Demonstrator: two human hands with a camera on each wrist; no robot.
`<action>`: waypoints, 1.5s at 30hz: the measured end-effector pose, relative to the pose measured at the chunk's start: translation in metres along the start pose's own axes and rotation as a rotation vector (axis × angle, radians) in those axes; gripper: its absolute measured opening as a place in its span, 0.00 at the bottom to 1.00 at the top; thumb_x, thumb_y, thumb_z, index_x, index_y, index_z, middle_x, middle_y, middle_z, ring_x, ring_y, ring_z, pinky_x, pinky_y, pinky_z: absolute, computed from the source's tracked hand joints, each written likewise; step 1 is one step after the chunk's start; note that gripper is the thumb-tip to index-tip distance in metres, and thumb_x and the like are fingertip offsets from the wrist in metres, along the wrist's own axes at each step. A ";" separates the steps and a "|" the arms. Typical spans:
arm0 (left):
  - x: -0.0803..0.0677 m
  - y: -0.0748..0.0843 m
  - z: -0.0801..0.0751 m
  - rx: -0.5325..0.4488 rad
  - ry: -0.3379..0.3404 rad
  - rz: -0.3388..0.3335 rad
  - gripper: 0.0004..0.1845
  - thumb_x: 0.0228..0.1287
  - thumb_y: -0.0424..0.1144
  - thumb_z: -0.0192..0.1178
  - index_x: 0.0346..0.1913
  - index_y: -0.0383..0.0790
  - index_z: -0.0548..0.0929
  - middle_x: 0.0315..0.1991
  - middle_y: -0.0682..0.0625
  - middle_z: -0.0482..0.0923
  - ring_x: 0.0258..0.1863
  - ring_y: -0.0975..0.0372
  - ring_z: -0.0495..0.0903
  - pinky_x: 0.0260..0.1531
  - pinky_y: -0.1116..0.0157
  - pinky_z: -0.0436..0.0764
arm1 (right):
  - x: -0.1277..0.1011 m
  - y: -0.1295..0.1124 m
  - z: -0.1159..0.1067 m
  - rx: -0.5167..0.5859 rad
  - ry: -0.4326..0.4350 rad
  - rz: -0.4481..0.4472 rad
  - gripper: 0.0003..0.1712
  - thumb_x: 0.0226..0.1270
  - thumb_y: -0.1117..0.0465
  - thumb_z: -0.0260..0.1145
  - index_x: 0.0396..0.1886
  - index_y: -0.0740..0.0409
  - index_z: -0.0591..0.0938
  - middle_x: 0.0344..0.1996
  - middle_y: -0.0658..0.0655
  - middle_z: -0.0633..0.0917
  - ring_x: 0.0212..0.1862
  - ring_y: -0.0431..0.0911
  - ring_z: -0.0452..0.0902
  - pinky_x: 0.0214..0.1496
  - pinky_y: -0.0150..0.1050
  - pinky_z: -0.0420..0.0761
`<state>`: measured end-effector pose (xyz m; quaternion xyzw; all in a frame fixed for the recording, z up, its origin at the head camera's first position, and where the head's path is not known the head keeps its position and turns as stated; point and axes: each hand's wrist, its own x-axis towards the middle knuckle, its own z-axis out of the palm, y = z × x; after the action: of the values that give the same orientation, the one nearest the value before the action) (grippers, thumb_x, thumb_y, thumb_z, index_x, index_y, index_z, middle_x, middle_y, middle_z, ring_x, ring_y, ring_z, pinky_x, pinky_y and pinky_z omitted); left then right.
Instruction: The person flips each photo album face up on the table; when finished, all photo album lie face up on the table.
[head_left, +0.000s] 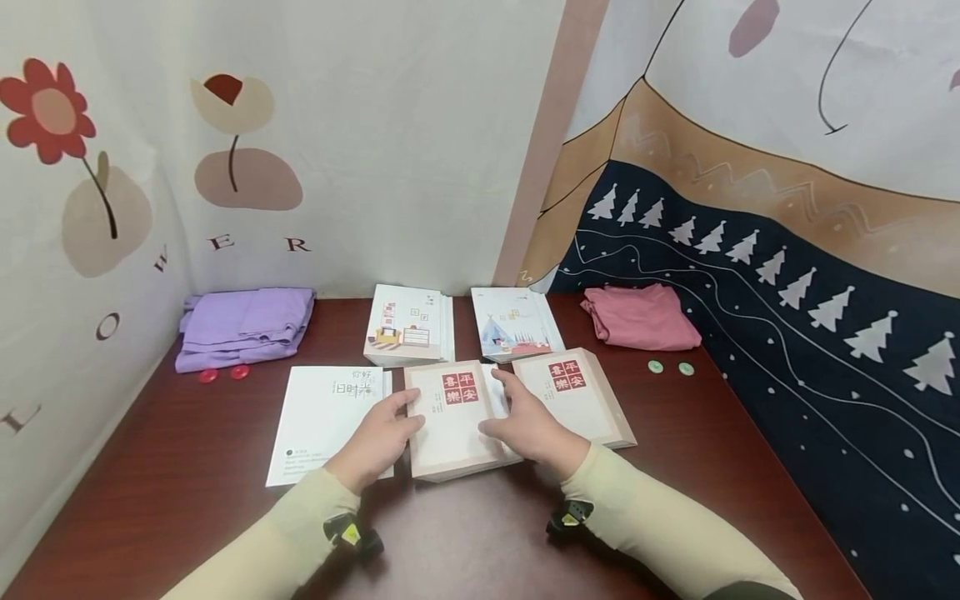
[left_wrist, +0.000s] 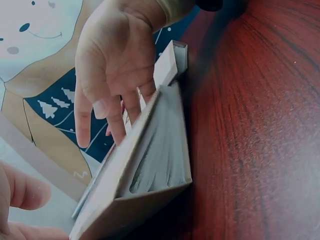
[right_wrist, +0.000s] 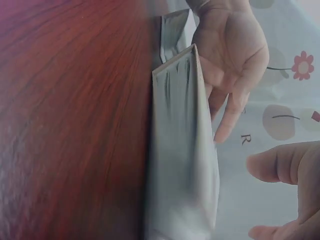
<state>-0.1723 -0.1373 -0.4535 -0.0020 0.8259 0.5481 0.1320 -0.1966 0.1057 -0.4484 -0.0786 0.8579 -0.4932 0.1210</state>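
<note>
Beige book [head_left: 452, 417] with a red square label is seen lying flat near the middle of a dark red wooden table [head_left: 675, 467], framed on either side by two hands. The left hand [head_left: 377, 442] is laid against the book's left edge with relaxed, nearly straight fingers, nothing being gripped; the right hand [head_left: 532, 425] is rested palm-down across its right edge, fingers likewise spread and loose — a placement that looks suited to steadying or squaring the book rather than lifting it. From the wrist views, the page edges are shown fanned between the covers. A matching second beige book [head_left: 581, 396] is set just beside it on the right, and a white booklet [head_left: 326, 421] lies to the left. Behind, two illustrated books [head_left: 408, 325] are laid side by side, flanked by a folded purple cloth [head_left: 243, 325] and a folded pink cloth [head_left: 641, 317] — with small red discs [head_left: 222, 374] and green discs [head_left: 670, 367] in front of each.
</note>
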 end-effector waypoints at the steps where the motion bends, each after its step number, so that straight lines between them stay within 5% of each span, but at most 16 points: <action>1: 0.000 0.000 -0.001 -0.008 0.002 -0.001 0.33 0.78 0.36 0.51 0.80 0.27 0.60 0.81 0.30 0.57 0.80 0.38 0.58 0.76 0.41 0.63 | -0.001 0.000 -0.002 0.006 -0.010 -0.003 0.51 0.62 0.65 0.74 0.83 0.57 0.61 0.79 0.73 0.64 0.79 0.66 0.61 0.80 0.60 0.64; 13: 0.004 0.024 0.006 -0.013 0.119 0.085 0.32 0.79 0.37 0.52 0.82 0.38 0.61 0.82 0.34 0.56 0.81 0.41 0.57 0.77 0.43 0.63 | -0.002 0.008 -0.066 -0.068 0.056 -0.019 0.42 0.69 0.62 0.72 0.81 0.51 0.68 0.76 0.68 0.71 0.75 0.67 0.68 0.72 0.66 0.72; 23: 0.020 0.039 0.059 -0.144 -0.036 0.166 0.29 0.77 0.33 0.54 0.77 0.31 0.67 0.76 0.33 0.67 0.73 0.39 0.71 0.73 0.41 0.70 | -0.003 0.038 -0.119 -0.228 0.068 0.088 0.45 0.70 0.56 0.73 0.81 0.60 0.65 0.73 0.73 0.73 0.73 0.65 0.69 0.74 0.64 0.70; 29: 0.035 0.049 0.085 -0.213 -0.192 0.089 0.33 0.75 0.35 0.56 0.78 0.29 0.64 0.76 0.28 0.64 0.75 0.38 0.67 0.72 0.44 0.72 | -0.003 0.054 -0.132 -0.262 0.021 0.161 0.45 0.71 0.54 0.73 0.81 0.64 0.65 0.74 0.73 0.72 0.72 0.65 0.70 0.73 0.63 0.71; 34: 0.047 0.056 0.097 -0.313 -0.228 -0.003 0.35 0.72 0.33 0.58 0.78 0.30 0.63 0.67 0.30 0.73 0.61 0.46 0.78 0.60 0.55 0.83 | -0.005 0.062 -0.137 -0.304 -0.007 0.172 0.46 0.70 0.52 0.74 0.80 0.63 0.66 0.73 0.73 0.72 0.71 0.64 0.70 0.73 0.64 0.72; 40: 0.053 0.058 0.114 -0.467 -0.263 -0.102 0.36 0.71 0.31 0.56 0.79 0.29 0.58 0.68 0.29 0.68 0.65 0.41 0.77 0.68 0.44 0.77 | -0.008 0.065 -0.138 -0.350 -0.043 0.163 0.46 0.69 0.51 0.74 0.80 0.63 0.66 0.74 0.74 0.71 0.73 0.65 0.69 0.73 0.64 0.72; 45: 0.056 0.060 0.128 -0.480 -0.240 -0.101 0.35 0.70 0.31 0.56 0.78 0.30 0.59 0.72 0.27 0.63 0.67 0.35 0.75 0.65 0.40 0.78 | -0.011 0.065 -0.137 -0.368 -0.040 0.168 0.46 0.68 0.51 0.75 0.79 0.64 0.67 0.74 0.74 0.71 0.72 0.66 0.70 0.72 0.65 0.72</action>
<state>-0.2074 0.0105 -0.4583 -0.0096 0.6496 0.7173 0.2518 -0.2267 0.2543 -0.4364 -0.0370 0.9345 -0.3147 0.1623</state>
